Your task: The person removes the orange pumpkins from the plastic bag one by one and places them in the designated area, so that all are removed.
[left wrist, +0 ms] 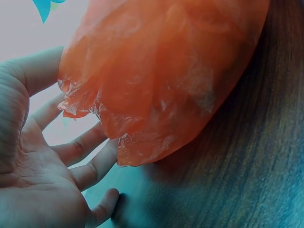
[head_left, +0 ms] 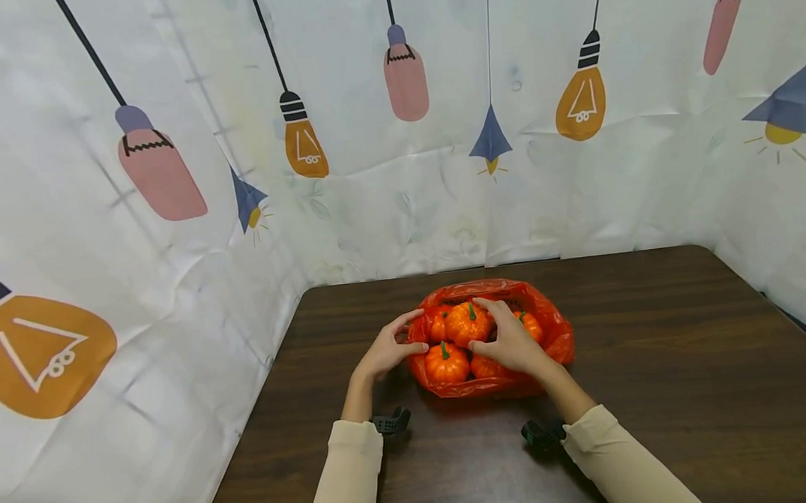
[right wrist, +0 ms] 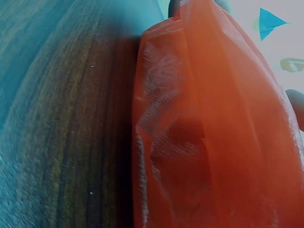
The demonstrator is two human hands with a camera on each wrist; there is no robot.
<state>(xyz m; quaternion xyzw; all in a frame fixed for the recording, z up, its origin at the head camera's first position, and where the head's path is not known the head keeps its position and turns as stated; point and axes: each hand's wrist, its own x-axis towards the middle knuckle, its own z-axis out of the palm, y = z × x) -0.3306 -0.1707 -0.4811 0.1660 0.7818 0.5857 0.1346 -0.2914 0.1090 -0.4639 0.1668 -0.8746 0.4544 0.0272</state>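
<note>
A crinkled red plastic bag (head_left: 557, 344) lies on the table with its mouth facing up. Inside are several small orange pumpkins with green stems, among them a front pumpkin (head_left: 446, 364) and a higher pumpkin (head_left: 467, 324). My left hand (head_left: 385, 351) is at the bag's left edge, thumb over the rim; its fingers look loosely extended in the left wrist view, partly behind the plastic. Over the bag's right half, my right hand (head_left: 515, 343) has thumb and forefinger spread beside the higher pumpkin. Whether they press on it is unclear. The bag mostly hides this hand in the right wrist view.
The dark wooden table (head_left: 685, 359) extends around the bag. White cloth (head_left: 401, 206) printed with lamps hangs behind and along the sides. A black wrist device (head_left: 392, 421) is on the left wrist, and another device (head_left: 542, 434) is on the right.
</note>
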